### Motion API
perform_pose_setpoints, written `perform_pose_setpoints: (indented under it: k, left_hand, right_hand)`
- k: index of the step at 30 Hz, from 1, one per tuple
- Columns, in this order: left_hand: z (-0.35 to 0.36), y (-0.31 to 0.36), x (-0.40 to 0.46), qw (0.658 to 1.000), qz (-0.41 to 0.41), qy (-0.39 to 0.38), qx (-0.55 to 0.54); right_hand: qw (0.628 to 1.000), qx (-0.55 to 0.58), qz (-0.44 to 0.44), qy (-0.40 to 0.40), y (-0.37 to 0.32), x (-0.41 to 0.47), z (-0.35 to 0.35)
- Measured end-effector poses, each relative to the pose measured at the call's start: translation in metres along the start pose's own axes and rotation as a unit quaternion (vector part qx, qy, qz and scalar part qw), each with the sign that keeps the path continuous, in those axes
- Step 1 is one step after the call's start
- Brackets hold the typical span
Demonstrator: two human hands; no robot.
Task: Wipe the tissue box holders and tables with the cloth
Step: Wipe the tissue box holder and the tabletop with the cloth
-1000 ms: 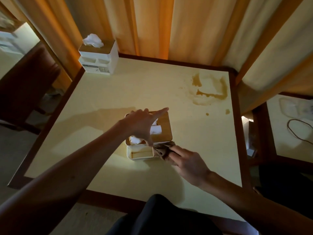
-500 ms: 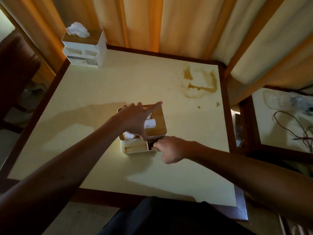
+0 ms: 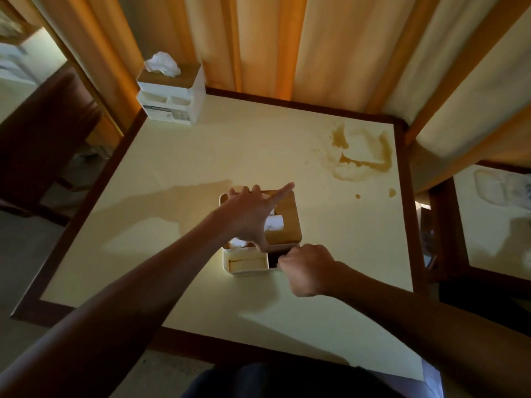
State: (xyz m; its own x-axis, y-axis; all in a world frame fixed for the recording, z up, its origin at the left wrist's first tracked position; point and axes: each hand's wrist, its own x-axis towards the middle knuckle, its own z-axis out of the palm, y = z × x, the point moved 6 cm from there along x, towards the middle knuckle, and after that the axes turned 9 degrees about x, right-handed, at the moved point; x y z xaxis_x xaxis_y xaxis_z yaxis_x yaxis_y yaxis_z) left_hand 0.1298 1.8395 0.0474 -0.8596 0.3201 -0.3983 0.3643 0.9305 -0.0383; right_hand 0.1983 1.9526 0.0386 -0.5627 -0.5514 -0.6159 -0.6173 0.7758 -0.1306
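Since 0.5 s earlier: little displacement; left hand (image 3: 249, 218) still spread over the near tissue box holder (image 3: 287, 225), right hand (image 3: 309, 268) still at its front right compartment.

Near tissue box holder: at worktop (image 3: 201, 156) centre, wooden lid on top, white tissue protruding from the slot, 2 open compartments along the 6 o'clock side. Left grip: fingers extended and splayed, palm resting on the lid, index finger pointing toward 1 o'clock, thumb reaching down to the lid's front edge; nothing enclosed. Right grip: fingers curled into a fist at the 5 o'clock corner of the holder, knuckles over the dark right compartment; cloth not discernible, so contents of the fist impossible to tell.

Second tissue box holder (image 3: 172, 96): at the 11 o'clock corner of the worktop, upright, crumpled tissue on top, well apart from the near one.

Brown stain (image 3: 362, 156): at 2 o'clock, ring-shaped, with 2 small drops just below it toward 4 o'clock.

Curtains (image 3: 287, 44): along the 12 o'clock edge. Second table (image 3: 494, 225): at 3 o'clock, beside the first.
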Motion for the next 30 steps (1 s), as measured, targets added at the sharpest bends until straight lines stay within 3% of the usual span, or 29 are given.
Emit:
perform_pose_setpoints:
  k: [3,6,14,17,19,24,26,28,30]
  left_hand:
    - [-0.001,-0.001,0.0,1.0,-0.001,0.005,-0.005]
    - [-0.002,-0.002,-0.001,1.0,0.001,0.001,-0.014]
    - [-0.004,0.0,-0.002,1.0,0.026,0.012,-0.001]
    - [-0.003,-0.006,-0.002,0.999,0.045,0.003,-0.006]
    - [-0.003,-0.01,0.001,0.997,0.073,0.01,0.008]
    - [-0.009,-0.022,0.013,0.991,0.124,0.043,0.024]
    - [-0.013,-0.025,0.013,0.988,0.12,0.09,0.044]
    - [-0.015,-0.027,0.006,0.982,0.111,0.143,0.055]
    - [-0.013,-0.028,-0.009,0.976,0.108,0.189,0.02]
  right_hand:
    - [0.995,0.069,0.041,-0.065,0.002,0.011,0.008]
    - [0.985,0.151,0.043,-0.071,0.009,0.008,0.0]
    - [0.964,0.256,0.059,0.03,0.0,0.002,0.011]
    - [0.92,0.379,0.046,0.086,-0.002,-0.009,0.012]
    - [0.857,0.497,0.05,0.129,0.001,-0.026,0.011]
    - [0.606,0.758,0.142,0.197,0.016,-0.056,0.035]
    - [0.478,0.831,0.179,0.223,0.014,-0.06,0.051]
    - [0.327,0.896,0.205,0.218,0.003,-0.058,0.067]
    - [0.195,0.936,0.213,0.202,-0.01,-0.054,0.082]
